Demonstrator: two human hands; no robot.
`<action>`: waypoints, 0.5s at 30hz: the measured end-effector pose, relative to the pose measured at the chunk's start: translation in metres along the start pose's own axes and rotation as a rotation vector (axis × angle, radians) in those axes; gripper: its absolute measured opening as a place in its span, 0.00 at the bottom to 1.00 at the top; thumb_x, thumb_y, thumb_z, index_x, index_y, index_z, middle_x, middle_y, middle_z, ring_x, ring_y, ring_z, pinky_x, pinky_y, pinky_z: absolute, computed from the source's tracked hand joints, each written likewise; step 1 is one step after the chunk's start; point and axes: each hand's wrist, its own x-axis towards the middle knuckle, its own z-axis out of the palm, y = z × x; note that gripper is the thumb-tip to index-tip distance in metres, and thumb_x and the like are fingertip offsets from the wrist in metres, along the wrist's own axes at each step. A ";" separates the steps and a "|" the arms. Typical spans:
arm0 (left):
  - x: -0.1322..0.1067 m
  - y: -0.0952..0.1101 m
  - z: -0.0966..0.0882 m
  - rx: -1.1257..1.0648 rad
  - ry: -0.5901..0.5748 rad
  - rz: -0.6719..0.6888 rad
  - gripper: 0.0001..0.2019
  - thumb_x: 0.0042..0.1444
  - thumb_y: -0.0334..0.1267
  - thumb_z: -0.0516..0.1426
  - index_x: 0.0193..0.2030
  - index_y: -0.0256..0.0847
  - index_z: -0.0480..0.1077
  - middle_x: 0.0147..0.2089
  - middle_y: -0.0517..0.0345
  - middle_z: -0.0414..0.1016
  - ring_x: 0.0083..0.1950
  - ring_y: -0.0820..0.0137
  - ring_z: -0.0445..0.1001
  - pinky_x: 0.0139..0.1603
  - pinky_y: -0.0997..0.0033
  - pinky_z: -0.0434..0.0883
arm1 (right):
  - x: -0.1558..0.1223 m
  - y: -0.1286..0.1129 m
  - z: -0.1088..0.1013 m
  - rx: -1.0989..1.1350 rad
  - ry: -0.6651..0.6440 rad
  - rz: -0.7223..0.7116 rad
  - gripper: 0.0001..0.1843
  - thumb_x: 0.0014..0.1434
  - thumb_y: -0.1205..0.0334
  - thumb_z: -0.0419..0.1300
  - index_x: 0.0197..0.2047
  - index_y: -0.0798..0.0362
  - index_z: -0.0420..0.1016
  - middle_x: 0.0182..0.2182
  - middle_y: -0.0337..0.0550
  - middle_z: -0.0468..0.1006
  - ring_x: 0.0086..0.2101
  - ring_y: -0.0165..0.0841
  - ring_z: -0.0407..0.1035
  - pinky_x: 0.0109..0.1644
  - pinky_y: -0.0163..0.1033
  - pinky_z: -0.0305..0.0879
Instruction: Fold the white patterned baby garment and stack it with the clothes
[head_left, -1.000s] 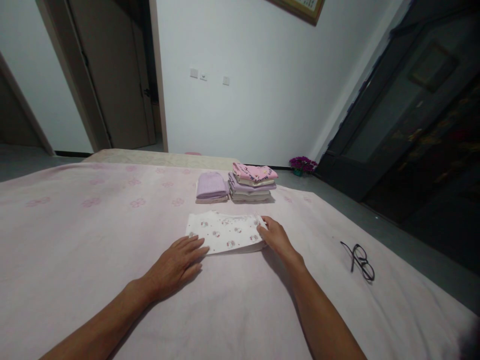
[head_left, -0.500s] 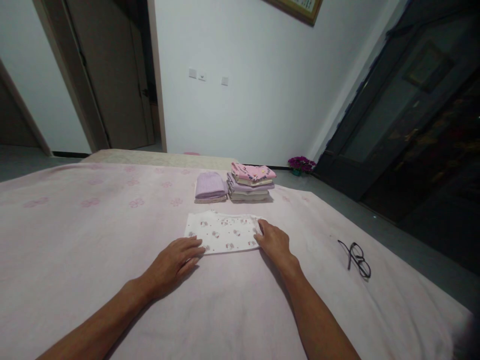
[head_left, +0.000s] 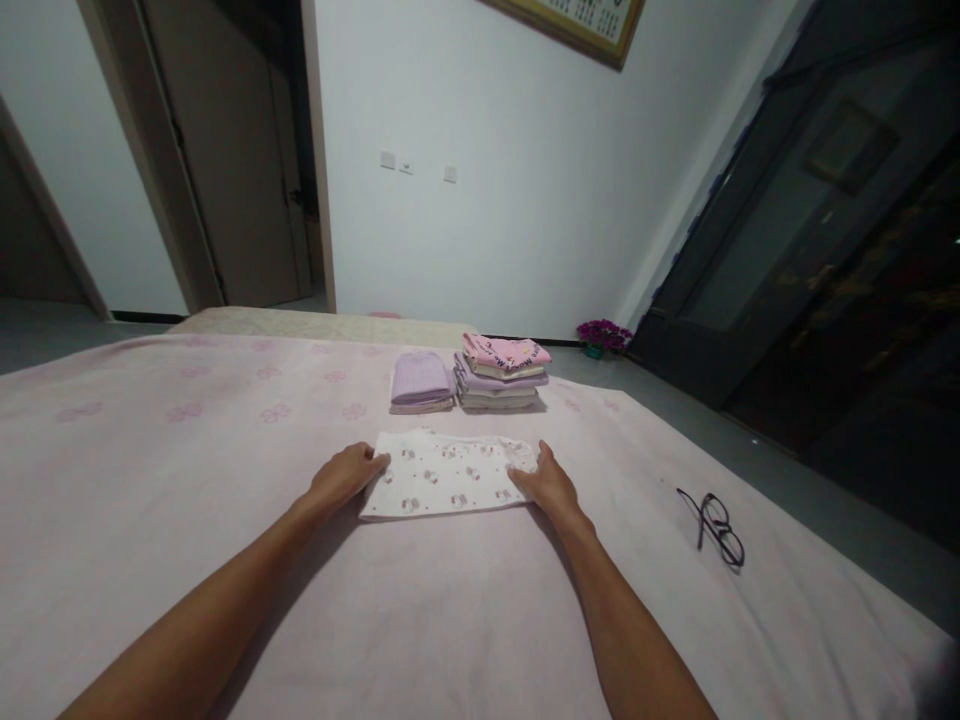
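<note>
A white folded garment [head_left: 450, 480] with a small reddish-brown print lies flat in front of me on the pink bedspread [head_left: 450, 620]. My left hand [head_left: 346, 476] grips its left edge, thumb on top and fingers tucked out of sight behind the cloth. At the opposite end my right hand [head_left: 553, 485] holds the right edge, the thumb pressing on the print and the fingers around the side. Just beyond the garment sit a purple ribbed folded piece [head_left: 422, 378] and a taller stack of folded clothes [head_left: 501, 380] with a pink one on top.
Black eyeglasses [head_left: 716, 528] rest on the bedspread at the right. Past the bed's far edge, purple flowers in a green pot [head_left: 602, 336] stand on the floor by the white wall [head_left: 480, 240]. A brown door [head_left: 225, 150] is at the left.
My left hand has moved from lying on the garment's near left corner to gripping its left edge. My right hand has shifted slightly outward along the right edge.
</note>
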 end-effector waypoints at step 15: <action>-0.043 -0.066 -0.063 0.037 0.144 -0.017 0.19 0.58 0.56 0.51 0.39 0.42 0.72 0.33 0.55 0.78 0.37 0.60 0.76 0.34 0.68 0.65 | -0.031 -0.058 0.042 0.555 -0.005 -0.266 0.42 0.49 0.62 0.63 0.67 0.59 0.62 0.39 0.44 0.77 0.36 0.36 0.74 0.42 0.40 0.71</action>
